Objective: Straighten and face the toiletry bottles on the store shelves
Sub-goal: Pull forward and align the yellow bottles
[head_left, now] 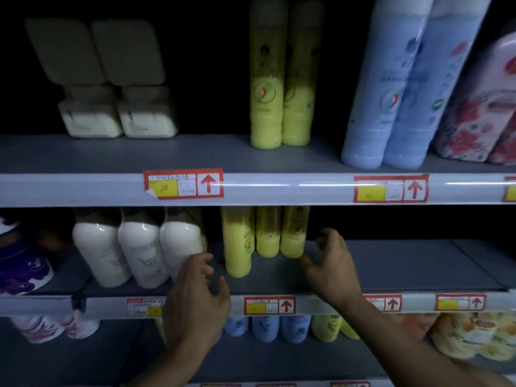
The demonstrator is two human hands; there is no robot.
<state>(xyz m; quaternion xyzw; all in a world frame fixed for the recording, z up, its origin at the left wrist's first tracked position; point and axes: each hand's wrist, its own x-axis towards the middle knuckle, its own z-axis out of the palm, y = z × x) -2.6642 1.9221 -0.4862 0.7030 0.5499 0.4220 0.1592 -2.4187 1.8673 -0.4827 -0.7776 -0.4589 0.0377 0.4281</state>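
Both hands reach to the yellow bottles (237, 244) on the middle shelf (391, 263); left hand (195, 291) and right hand (332, 263) are spread, holding nothing.

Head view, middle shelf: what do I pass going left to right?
Purple floral pack → three white bottles → left hand → front yellow bottle → two yellow bottles further back → right hand → bare shelf.

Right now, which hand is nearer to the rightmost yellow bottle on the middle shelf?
Right. The right hand is beside the rightmost yellow bottle, fingers at its base. The left hand is farther left, near the white bottles.
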